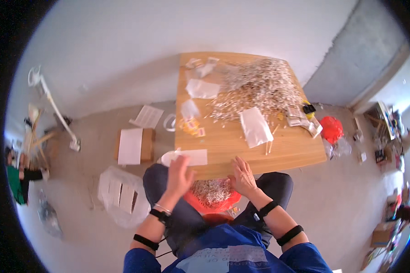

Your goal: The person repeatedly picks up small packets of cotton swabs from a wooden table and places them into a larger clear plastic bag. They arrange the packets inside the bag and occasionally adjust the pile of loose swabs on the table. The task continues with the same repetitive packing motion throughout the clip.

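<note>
Just below frame centre, a red bag [214, 205] is seen on the lap, held open upward and filled with a heap of thin pale sticks [210, 190]. The right hand [243, 176] is laid flat at the bag's right rim, against the near edge of the table [223, 152], fingers spread and nothing gripped. The left hand [179, 175] is raised at the bag's left rim, blurred; it appears to be closed on the corner of a white pouch [187, 157] that lies over the table's near left edge, long axis running left to right, though the grip cannot be told for sure. That pouch is directly above the left hand in the frame, and the left hand is the nearer.

In the upper centre, a far larger pile of sticks [259, 88] is spread across the far half of the table. A second white pouch [255, 126] lies right of centre, its long axis running toward the seated person, with loose sticks beside it. Small yellow packets [192, 126] are scattered at centre left.
</note>
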Tool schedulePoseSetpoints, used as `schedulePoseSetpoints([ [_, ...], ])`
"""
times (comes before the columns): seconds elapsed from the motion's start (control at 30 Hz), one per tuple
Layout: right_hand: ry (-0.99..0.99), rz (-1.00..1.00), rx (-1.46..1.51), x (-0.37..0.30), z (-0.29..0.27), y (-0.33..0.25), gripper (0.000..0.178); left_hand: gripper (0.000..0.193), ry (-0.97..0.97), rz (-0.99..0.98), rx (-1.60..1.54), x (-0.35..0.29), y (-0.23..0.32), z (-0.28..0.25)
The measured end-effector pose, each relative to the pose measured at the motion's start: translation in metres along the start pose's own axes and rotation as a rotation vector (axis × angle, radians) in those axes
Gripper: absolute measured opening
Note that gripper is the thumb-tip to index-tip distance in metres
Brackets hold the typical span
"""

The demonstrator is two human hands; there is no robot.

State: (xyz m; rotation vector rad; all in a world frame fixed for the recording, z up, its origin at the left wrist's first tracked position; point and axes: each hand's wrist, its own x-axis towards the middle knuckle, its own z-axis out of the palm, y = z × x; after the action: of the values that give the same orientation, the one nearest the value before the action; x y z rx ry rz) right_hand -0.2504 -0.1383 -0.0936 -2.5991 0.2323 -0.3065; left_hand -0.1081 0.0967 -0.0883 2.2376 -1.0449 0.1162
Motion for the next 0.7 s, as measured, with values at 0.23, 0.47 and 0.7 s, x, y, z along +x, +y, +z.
schedulePoseSetpoints([
  [0.23, 0.352, 0.378, -0.091, 0.000, -0.035, 0.096, 0.065, 0.059, -0.194, -0.120, 0.329, 0.054, 0.032, 0.080],
  [0.47, 0.370, 0.512, -0.034, 0.047, -0.077, 0.145, 0.074, 0.055, -0.128, -0.118, 0.364, 0.052, 0.029, 0.077],
  [0.7, 0.408, 0.489, -0.122, 0.098, -0.047, 0.150, 0.044, 0.057, -0.178, -0.143, 0.339, 0.062, 0.042, 0.077],
])
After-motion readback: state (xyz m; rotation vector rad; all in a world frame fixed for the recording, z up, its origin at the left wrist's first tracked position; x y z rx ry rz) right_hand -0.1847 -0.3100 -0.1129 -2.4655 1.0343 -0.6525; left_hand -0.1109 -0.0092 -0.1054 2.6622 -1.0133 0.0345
